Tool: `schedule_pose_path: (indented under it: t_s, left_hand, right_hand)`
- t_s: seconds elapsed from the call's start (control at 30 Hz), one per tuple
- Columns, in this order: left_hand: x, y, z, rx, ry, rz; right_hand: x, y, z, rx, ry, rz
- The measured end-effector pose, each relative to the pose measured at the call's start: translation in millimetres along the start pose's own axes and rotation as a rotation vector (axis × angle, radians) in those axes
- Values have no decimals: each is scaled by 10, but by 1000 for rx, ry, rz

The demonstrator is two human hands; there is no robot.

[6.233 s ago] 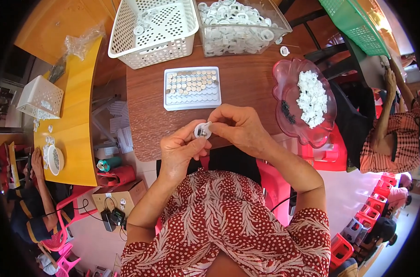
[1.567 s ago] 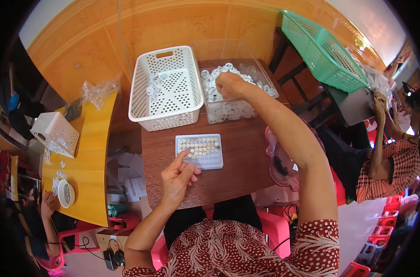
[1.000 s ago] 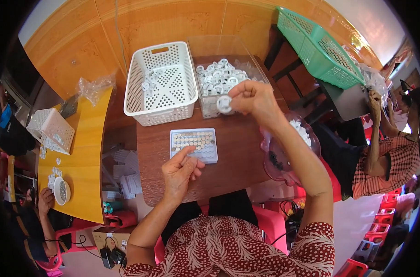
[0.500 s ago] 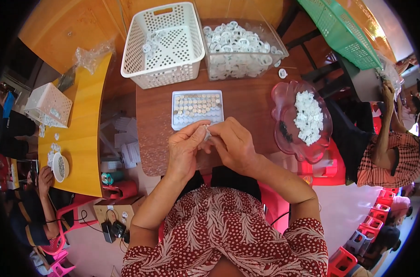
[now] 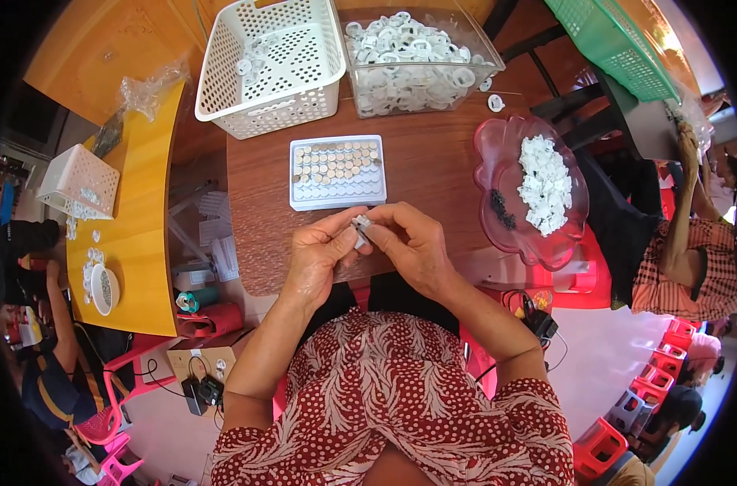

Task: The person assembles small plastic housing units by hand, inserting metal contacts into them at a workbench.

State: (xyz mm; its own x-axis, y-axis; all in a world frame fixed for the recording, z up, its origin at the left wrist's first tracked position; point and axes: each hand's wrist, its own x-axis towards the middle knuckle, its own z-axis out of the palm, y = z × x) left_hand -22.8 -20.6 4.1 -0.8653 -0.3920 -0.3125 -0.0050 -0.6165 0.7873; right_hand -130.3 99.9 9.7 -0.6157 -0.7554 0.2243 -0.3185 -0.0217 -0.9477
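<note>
My left hand (image 5: 313, 255) and my right hand (image 5: 417, 251) meet above the table's near edge. Between their fingertips they grip a small white plastic part (image 5: 360, 231); its far side is hidden by the fingers. Just beyond lies a pale tray (image 5: 324, 193) with rows of round, silvery discs like button batteries (image 5: 336, 168), its nearer pockets without discs. Off to the right, a pink flower-shaped dish (image 5: 495, 158) bears a heap of small white plastic parts (image 5: 544, 182) and a little pile of black bits (image 5: 502, 209).
A white perforated basket (image 5: 263, 112) and a clear bin (image 5: 417, 74) full of round white pieces stand at the table's back. One round piece (image 5: 496, 103) lies near the bin. A yellow table (image 5: 145, 202) is on the left; people sit on both sides.
The view has shifted, so the table's things appear slightly higher. My fingers have changed their hold, and more of the white part shows between them.
</note>
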Motion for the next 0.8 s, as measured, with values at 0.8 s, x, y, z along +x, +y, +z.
schedule_pose_path:
  t_s: [0.8]
  left_hand:
    - [-2, -191, -299, -449, -270, -116]
  right_hand:
    - [230, 557, -255, -700, 315, -264]
